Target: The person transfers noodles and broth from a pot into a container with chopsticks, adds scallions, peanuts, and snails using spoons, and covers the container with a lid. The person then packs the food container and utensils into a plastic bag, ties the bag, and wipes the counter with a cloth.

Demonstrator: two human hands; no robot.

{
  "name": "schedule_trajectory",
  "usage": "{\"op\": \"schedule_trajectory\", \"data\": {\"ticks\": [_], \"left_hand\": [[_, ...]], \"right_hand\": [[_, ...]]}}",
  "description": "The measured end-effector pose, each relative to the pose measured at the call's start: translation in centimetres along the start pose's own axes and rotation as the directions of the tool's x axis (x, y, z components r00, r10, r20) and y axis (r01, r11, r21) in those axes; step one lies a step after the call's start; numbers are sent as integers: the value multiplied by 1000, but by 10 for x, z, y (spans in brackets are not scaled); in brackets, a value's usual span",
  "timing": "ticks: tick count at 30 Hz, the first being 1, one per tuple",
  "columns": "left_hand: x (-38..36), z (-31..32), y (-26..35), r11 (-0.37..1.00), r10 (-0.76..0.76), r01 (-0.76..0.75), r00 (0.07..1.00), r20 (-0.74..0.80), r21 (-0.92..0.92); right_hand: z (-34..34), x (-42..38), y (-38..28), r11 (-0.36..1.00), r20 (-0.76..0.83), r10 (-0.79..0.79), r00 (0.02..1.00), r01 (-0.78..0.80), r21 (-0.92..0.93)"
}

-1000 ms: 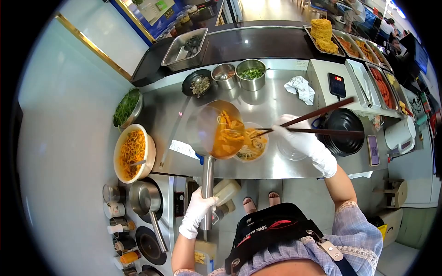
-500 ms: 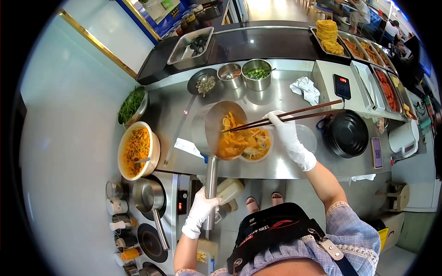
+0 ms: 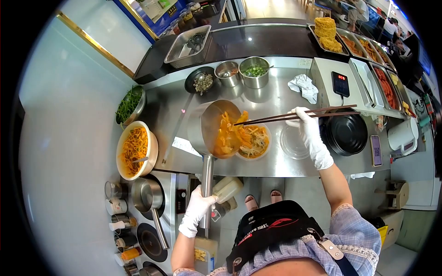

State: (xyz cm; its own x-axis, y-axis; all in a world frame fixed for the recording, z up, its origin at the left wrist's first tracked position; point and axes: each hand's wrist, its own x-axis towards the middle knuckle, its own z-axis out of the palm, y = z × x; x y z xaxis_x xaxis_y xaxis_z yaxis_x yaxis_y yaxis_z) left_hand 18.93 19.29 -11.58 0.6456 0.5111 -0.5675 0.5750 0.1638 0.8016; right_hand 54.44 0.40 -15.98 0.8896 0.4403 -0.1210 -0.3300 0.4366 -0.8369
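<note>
A steel counter (image 3: 276, 165) lies under a tilted saucepan (image 3: 198, 126) of orange food, its handle wrapped in the closed fingers of the gloved left hand (image 3: 198, 208), and its lip is over the edge of a smaller round bowl (image 3: 268, 146) of noodles. The gloved right hand (image 3: 307, 126), mostly closed with fingers pinched, grips long dark chopsticks (image 3: 294, 117) whose tips reach the food (image 3: 226, 133) at the pan's mouth, while a clear round lid (image 3: 294, 141) lies on the counter near that hand.

Steel saucepan (image 3: 197, 131) observed tilted, orange food (image 3: 225, 138) inside. Dark chopsticks (image 3: 268, 120) held at its mouth. Round noodle bowl (image 3: 270, 143) partly overlapped by pan.
</note>
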Motion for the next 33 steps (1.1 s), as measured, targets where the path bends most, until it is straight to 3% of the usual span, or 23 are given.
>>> {"op": "schedule_trajectory", "data": {"ticks": [3, 9, 11, 14, 17, 21, 23, 27, 29, 31, 33], "left_hand": [[1, 0, -1, 1000, 7, -7, 1000, -1, 0], [2, 5, 4, 999, 8, -8, 1000, -7, 32], [3, 5, 4, 999, 6, -6, 1000, -16, 34], [3, 5, 1, 998, 17, -16, 1000, -14, 59], [2, 7, 1, 999, 18, -17, 1000, -15, 38], [0, 9, 6, 999, 9, -8, 1000, -21, 46], [-3, 11, 9, 997, 8, -5, 999, -34, 79], [-2, 9, 0, 998, 18, -16, 999, -30, 61], [-5, 10, 5, 998, 13, -10, 999, -37, 59], [-6, 10, 4, 999, 30, -30, 999, -35, 22], [-7, 11, 7, 999, 43, -42, 998, -36, 10]], "right_hand": [[-23, 4, -2, 1000, -21, -4, 1000, 3, -20], [-34, 2, 30, 970, 9, 33, 999, -30, -241], [-25, -6, 21, 973, 9, 42, 999, -39, -226], [-11, -21, -9, 919, 107, -94, 990, 128, -373], [16, -40, -28, 913, 164, -198, 966, 243, -328], [43, -34, 6, 895, 305, -132, 943, 246, -373], [55, -25, 30, 837, 324, -182, 929, 319, -445], [56, -27, 51, 765, 415, -341, 843, 506, -399], [62, -46, 36, 714, 534, -398, 746, 617, -330], [50, -43, 41, 421, 768, -394, 505, 842, -337], [43, -40, 40, 219, 925, -282, 255, 956, -196]]}}
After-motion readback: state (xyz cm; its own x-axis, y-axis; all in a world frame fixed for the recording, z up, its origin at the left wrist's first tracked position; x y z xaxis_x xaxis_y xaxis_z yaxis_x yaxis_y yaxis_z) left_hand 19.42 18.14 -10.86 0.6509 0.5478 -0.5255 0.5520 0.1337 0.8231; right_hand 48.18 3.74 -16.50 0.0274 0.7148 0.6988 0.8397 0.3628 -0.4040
